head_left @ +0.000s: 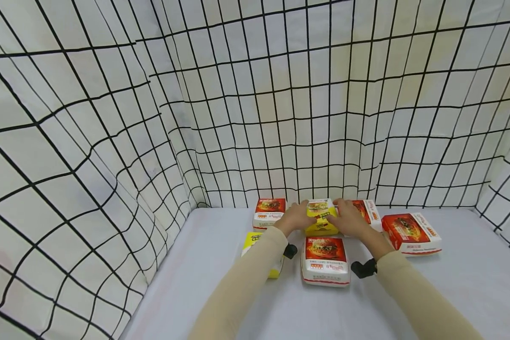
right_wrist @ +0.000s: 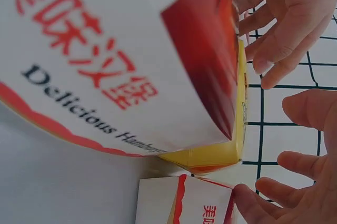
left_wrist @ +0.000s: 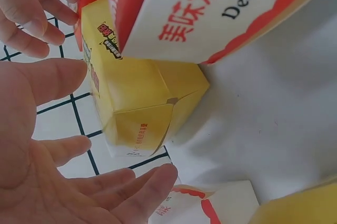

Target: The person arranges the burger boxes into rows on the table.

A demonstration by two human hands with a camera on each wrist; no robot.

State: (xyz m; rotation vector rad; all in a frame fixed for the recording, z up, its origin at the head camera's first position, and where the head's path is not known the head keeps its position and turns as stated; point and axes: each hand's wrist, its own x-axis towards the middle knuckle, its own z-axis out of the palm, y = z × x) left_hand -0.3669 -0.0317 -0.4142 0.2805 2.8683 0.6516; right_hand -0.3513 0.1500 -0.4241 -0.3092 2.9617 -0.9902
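Observation:
A yellow hamburger box (head_left: 321,229) stands at the back middle of the white table, between both hands. My left hand (head_left: 295,218) is at its left side, and in the left wrist view the thumb and fingers are spread beside the yellow cardboard. On the other side is my right hand (head_left: 352,220), its fingers also apart in the right wrist view, one fingertip right by a white and red box (right_wrist: 195,200). Closer to me sits a red and white hamburger box (head_left: 325,262), which hides part of the yellow one in both wrist views.
Another yellow box (head_left: 250,242) lies partly under my left forearm. Red and white boxes stand at the back left (head_left: 270,206), behind my right hand (head_left: 370,212) and farther right (head_left: 411,232). Black netting (head_left: 295,118) over white cloth encloses the table's back and sides.

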